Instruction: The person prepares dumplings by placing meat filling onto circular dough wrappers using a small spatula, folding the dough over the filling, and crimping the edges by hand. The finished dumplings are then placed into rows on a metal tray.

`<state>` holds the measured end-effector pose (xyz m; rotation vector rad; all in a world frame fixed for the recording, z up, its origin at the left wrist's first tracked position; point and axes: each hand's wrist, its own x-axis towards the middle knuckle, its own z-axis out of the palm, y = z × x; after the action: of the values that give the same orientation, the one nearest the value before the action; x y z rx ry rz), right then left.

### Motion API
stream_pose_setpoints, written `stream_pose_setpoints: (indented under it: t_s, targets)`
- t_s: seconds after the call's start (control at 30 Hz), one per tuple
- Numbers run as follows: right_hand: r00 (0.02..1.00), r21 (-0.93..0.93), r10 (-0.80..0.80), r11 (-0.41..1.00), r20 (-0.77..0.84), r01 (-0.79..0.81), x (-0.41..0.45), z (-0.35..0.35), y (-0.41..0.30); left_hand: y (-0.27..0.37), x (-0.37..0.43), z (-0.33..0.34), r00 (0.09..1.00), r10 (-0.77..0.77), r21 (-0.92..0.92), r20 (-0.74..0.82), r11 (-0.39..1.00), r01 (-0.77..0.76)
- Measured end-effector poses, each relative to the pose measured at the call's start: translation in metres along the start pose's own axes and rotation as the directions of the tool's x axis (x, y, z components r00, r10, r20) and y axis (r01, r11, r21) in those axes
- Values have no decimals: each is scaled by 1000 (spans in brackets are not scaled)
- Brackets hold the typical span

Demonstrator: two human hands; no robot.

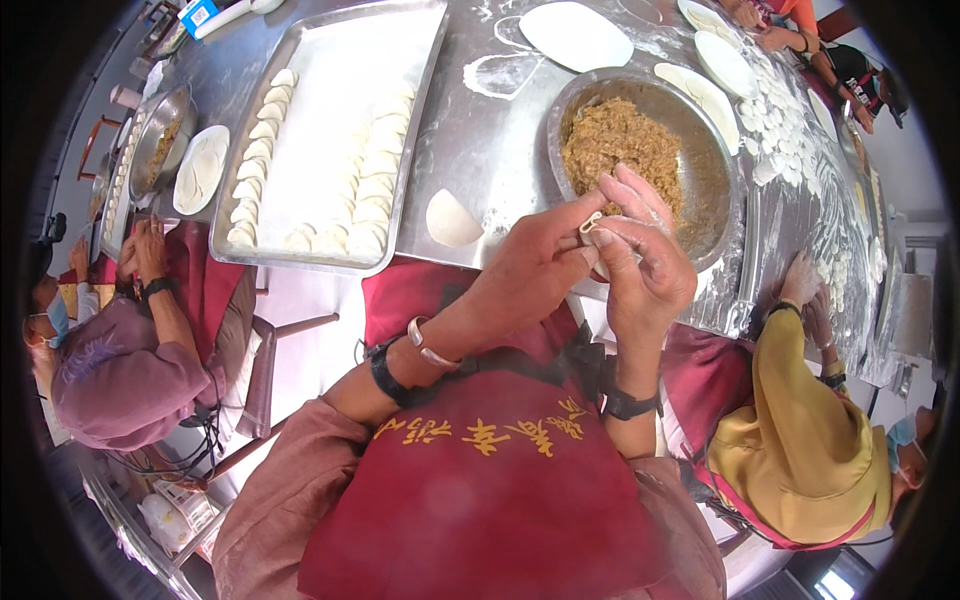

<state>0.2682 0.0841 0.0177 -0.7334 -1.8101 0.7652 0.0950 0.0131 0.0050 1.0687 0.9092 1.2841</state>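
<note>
My left hand [536, 251] and my right hand [649, 255] meet above the near rim of a steel bowl [709, 202]. Between their fingertips they pinch a folded dough dumpling [592, 223], mostly hidden by the fingers. Flour whitens my right fingers. Brown minced filling [622, 142] is heaped in the bowl. To the left, a round dough wrapper [454, 219] lies near the table edge, one side cut off straight. Further left stands a shallow metal tray [315, 97] with dumplings [255, 169] lined along its left side and more [375, 187] along its right.
A white plate [576, 36] sits behind the bowl, with plates of wrappers [705, 101] beyond it. Floured dough pieces [780, 127] cover the metal table's right side. Seated co-workers flank me, one in a purple sleeve [135, 390], another in yellow [795, 442].
</note>
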Motion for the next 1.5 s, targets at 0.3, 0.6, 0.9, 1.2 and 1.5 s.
stream_pose_setpoints:
  t_s: [0.3,0.6,0.9,1.2,1.5]
  targets:
    - [971,43,187,980,148,-195,7,-8,-10,-1,0,-5,997,-75,-20,-19,997,74]
    - [997,184,49,981,68,-61,-5,4,0,8,-1,-1,1000,-24,-23,-1,999,24]
    - [968,250,248,940,-41,-230,-9,17,-3,5,-5,5,981,-3,56,-197,998,14]
    - [997,31,48,998,59,-49,-2,-1,-1,0,-7,-10,999,49,180,-1,983,-48]
    - [957,196,128,964,259,-182,11,-8,-16,20,-13,-3,999,-27,100,29,995,24]
